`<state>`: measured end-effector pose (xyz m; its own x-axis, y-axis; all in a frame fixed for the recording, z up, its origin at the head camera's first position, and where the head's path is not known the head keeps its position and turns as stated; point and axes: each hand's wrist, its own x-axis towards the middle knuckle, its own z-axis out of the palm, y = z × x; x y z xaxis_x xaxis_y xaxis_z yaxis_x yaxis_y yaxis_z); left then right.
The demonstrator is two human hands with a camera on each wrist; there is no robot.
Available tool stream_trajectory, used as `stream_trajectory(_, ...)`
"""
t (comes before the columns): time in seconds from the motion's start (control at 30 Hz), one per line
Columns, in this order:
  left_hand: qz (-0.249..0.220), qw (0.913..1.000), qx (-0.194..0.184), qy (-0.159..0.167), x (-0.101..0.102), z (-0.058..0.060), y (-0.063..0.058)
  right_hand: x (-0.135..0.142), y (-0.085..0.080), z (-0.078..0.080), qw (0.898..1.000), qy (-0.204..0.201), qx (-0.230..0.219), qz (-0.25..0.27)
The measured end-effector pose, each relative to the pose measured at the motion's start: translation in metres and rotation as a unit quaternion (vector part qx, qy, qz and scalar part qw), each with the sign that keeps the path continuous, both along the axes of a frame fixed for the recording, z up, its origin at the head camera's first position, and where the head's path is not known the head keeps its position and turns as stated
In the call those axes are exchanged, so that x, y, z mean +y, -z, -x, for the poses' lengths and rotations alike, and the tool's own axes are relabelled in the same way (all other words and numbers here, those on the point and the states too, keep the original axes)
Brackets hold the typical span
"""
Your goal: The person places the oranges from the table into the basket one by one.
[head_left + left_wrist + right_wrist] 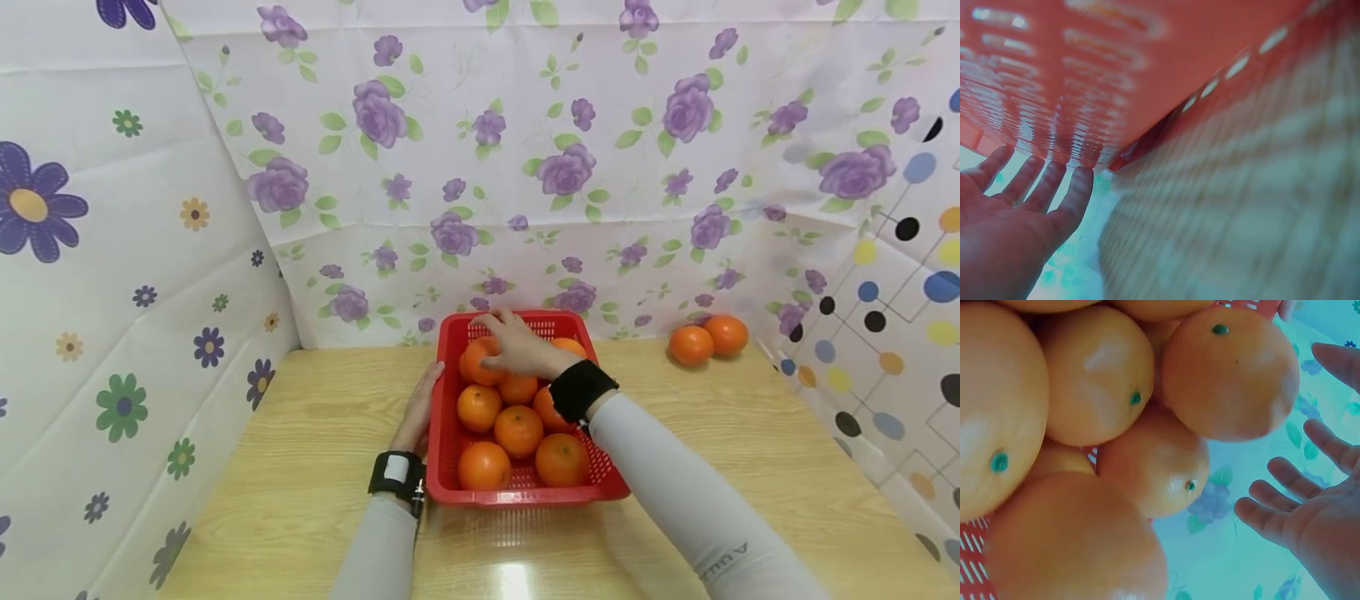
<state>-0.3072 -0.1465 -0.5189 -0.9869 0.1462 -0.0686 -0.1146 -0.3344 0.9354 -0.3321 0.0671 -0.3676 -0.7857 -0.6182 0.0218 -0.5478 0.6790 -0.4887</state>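
A red plastic basket with slotted walls holds several oranges. My left hand lies along the basket's left side; in the left wrist view its fingers are fairly straight, with the tips at the slotted wall. Above the back left of the basket, my right hand reaches over an orange with thumb and fingers spread. The right wrist view shows a gap between those fingers and the nearest orange, so nothing is held there.
Two more oranges sit at the back right of the wooden table. A flowered sheet hangs right behind the basket. Patterned sheets also stand along the left and right sides.
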Motion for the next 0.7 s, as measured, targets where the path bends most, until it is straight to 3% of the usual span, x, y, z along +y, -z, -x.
stream_trajectory(0.43, 0.008, 0.9999, -0.002, -0.013, 0.000, 0.001, -0.001, 0.032, -0.019, 0.008, 0.996, 0.017, 0.005, 0.088)
stream_trajectory(0.7, 0.005, 0.9999, 0.003, -0.009, 0.002, -0.001, -0.001, 0.061, -0.021, 0.015, 0.994, 0.055, 0.023, 0.087)
